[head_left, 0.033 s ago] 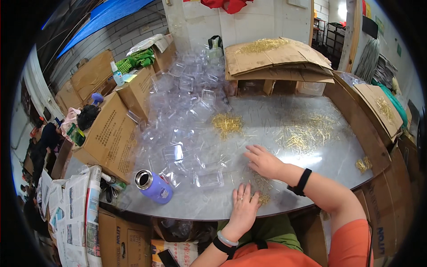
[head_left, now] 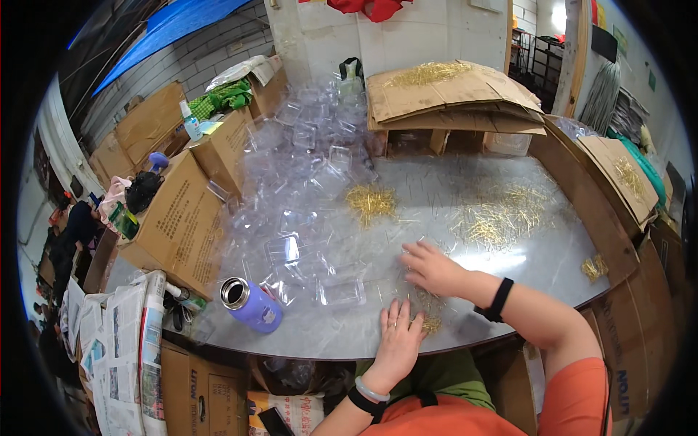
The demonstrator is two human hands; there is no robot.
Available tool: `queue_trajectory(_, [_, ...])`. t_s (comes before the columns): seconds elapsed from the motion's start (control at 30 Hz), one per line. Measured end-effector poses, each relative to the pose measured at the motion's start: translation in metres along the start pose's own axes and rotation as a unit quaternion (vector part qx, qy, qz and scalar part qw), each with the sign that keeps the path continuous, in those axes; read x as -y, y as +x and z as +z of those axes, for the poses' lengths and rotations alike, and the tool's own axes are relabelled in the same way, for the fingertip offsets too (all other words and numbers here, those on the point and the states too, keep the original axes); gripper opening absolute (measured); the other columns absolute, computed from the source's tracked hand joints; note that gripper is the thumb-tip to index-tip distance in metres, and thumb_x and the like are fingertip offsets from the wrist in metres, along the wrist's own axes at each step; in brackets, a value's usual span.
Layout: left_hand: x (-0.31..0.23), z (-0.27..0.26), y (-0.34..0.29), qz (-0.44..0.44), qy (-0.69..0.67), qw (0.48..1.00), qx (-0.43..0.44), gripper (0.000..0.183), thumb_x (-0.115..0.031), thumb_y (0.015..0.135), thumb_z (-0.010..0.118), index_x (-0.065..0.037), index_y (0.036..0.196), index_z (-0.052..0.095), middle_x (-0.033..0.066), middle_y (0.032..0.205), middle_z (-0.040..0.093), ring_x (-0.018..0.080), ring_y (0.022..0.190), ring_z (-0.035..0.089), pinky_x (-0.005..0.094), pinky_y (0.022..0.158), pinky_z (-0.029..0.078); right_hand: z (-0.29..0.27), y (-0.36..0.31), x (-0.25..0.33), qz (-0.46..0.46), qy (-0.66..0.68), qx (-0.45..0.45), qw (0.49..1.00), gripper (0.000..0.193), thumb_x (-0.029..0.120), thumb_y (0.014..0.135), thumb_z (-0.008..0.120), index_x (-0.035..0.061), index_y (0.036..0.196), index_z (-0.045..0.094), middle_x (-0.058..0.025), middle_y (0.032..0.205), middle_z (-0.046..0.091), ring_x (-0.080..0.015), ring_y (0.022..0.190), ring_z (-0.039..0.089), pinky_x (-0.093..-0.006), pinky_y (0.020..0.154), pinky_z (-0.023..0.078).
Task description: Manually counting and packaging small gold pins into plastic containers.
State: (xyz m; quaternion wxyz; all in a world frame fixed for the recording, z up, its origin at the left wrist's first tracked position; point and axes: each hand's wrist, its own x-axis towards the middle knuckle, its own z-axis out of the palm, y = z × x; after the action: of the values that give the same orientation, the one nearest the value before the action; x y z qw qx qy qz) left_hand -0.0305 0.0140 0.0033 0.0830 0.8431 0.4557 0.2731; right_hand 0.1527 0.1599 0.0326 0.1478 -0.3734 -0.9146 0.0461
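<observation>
My left hand (head_left: 398, 340) lies palm down near the table's front edge, fingers stretched out. Against its right side is a small heap of thin gold-coloured metal pins (head_left: 432, 325). Farther forward and to the right, my right hand (head_left: 436, 272) rests low over the tabletop with its fingers spread; what lies under its palm is hidden. Loose pins are scattered between the two hands. A denser pile of gold pins (head_left: 371, 204) sits beyond them, and a wide loose spread of pins (head_left: 502, 218) covers the right part of the table.
Many clear plastic boxes (head_left: 342, 292) crowd the table's left side. An open purple bottle (head_left: 256, 309) stands at the front left. Cardboard boxes (head_left: 178, 225) line the left edge, and a cardboard shelf (head_left: 454, 98) with pins on top stands at the back. Another small pin heap (head_left: 595, 269) lies far right.
My right hand has shifted very slightly toward me, its fingertips a little lower on the table. The left hand and the pin piles look unmoved.
</observation>
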Motion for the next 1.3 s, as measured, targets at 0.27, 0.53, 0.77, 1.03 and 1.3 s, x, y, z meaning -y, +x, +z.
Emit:
queue_trajectory(0.27, [0.0,0.001,-0.001,0.026,-0.036,0.999,0.001,0.036,-0.012,0.096,0.062,-0.003,0.131,0.057,0.0182,0.145,0.053,0.0385,0.141,0.043,0.0594,0.119,0.026,-0.016,-0.106,0.035,0.161,0.065,0.044,0.984,0.062,0.047,0.104,0.05,0.0092,0.153,0.042,-0.0196,0.163,0.031,-0.0493,0.15,0.023,-0.06,0.121,0.024])
queue_trajectory(0.53, [-0.001,-0.002,0.002,0.066,-0.079,0.994,0.032,0.039,-0.002,0.096,0.057,-0.003,0.135,0.052,0.0136,0.145,0.056,0.0354,0.14,0.046,0.053,0.119,0.032,-0.009,-0.119,0.056,0.145,-0.001,-0.047,0.988,0.051,0.033,0.102,0.056,0.0058,0.145,0.051,-0.0199,0.156,0.041,-0.0424,0.149,0.032,-0.0536,0.122,0.026])
queue_trajectory(0.77, [-0.007,-0.01,0.003,0.055,-0.08,0.995,0.0,0.045,-0.001,0.093,0.061,-0.001,0.136,0.052,0.0187,0.139,0.054,0.0394,0.136,0.047,0.0515,0.114,0.039,-0.002,-0.129,0.058,0.247,0.084,-0.213,0.941,0.043,0.021,0.097,0.063,0.0027,0.135,0.056,-0.0182,0.137,0.057,-0.0402,0.127,0.051,-0.0502,0.111,0.037])
queue_trajectory(1.03, [-0.007,-0.015,0.007,0.036,-0.117,0.992,-0.001,0.05,-0.005,0.084,0.074,0.002,0.13,0.055,0.0195,0.126,0.055,0.0406,0.119,0.052,0.0487,0.103,0.044,-0.015,-0.119,0.077,0.158,0.035,-0.165,0.973,0.04,0.018,0.093,0.066,0.0046,0.131,0.06,-0.0132,0.132,0.062,-0.0355,0.125,0.053,-0.0467,0.109,0.04])
queue_trajectory(1.3, [-0.009,-0.02,0.006,-0.012,-0.144,0.989,0.011,0.052,-0.006,0.084,0.076,0.002,0.131,0.054,0.0207,0.132,0.051,0.0421,0.122,0.05,0.049,0.105,0.042,-0.019,-0.133,0.061,0.09,0.175,-0.18,0.964,0.037,0.014,0.088,0.072,0.006,0.124,0.065,-0.0111,0.127,0.063,-0.0348,0.119,0.056,-0.0445,0.104,0.044])
